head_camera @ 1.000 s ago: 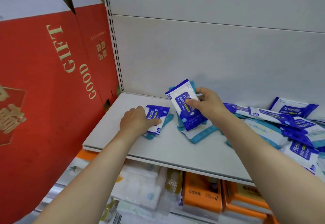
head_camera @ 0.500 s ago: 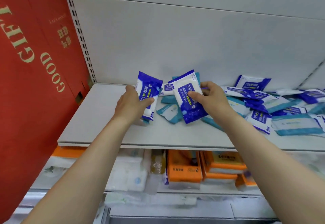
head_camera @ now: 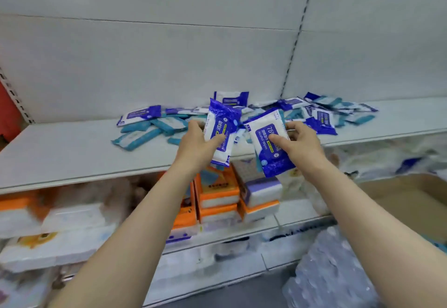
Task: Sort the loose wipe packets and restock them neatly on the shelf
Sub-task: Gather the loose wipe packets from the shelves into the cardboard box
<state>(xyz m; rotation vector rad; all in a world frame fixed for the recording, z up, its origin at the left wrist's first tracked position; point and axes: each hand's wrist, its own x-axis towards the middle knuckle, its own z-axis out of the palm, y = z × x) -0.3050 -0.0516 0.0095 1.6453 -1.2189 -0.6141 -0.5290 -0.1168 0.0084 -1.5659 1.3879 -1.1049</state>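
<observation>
My left hand [head_camera: 197, 146] grips a dark blue and white alcohol wipe packet [head_camera: 222, 128], held upright in front of the shelf edge. My right hand [head_camera: 298, 144] grips a second blue and white alcohol wipe packet [head_camera: 271, 148], tilted, with a teal packet partly hidden behind it. Both packets hang in the air near each other, just in front of the grey shelf [head_camera: 72, 148]. A loose pile of blue and teal wipe packets [head_camera: 164, 123] lies scattered across the middle and right of that shelf.
The shelf's left part is bare board. Below it stand orange and white tissue boxes [head_camera: 217, 194] and white soft packs [head_camera: 72, 220]. An open cardboard box [head_camera: 406, 201] sits at the right, a wrapped pack of bottles [head_camera: 338, 271] lower right, a red panel [head_camera: 7, 111] far left.
The view has swung right, so the red gift box is nearly out of frame. Both hands have lifted their packets off the shelf and pulled them back toward me, closer together.
</observation>
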